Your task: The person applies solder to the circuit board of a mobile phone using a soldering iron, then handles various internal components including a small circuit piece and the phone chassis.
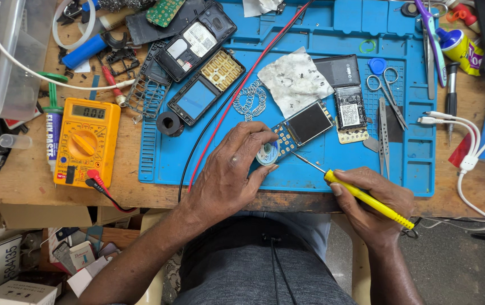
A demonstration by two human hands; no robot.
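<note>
Currently I see the left hand [228, 172] resting on the blue mat [412, 169], fingers closed around a small round spool [267, 153] pinned at the mat's near edge. Right hand [375, 206] is wrapped shut around a yellow-handled soldering iron [366, 197], held like a pen; its thin metal tip points up-left and ends just beside the spool and the lower corner of the circuit board [301, 129]. That board, with a dark screen and a keypad section, lies tilted on the mat just above the left fingers, touching or nearly touching them; I can't tell which. Right of it sits a second small board [349, 113] with a battery [338, 70] above. Scissors [388, 85] and tweezers [383, 135] lie further right on the mat. A stained cloth [294, 79] and coiled wire [249, 100] sit above the board. A red and black lead pair [220, 113] runs diagonally across the mat. Off the mat on the wooden table [22, 181], an orange multimeter [87, 141] sits well left, with opened phone shells [197, 42] up top.
</note>
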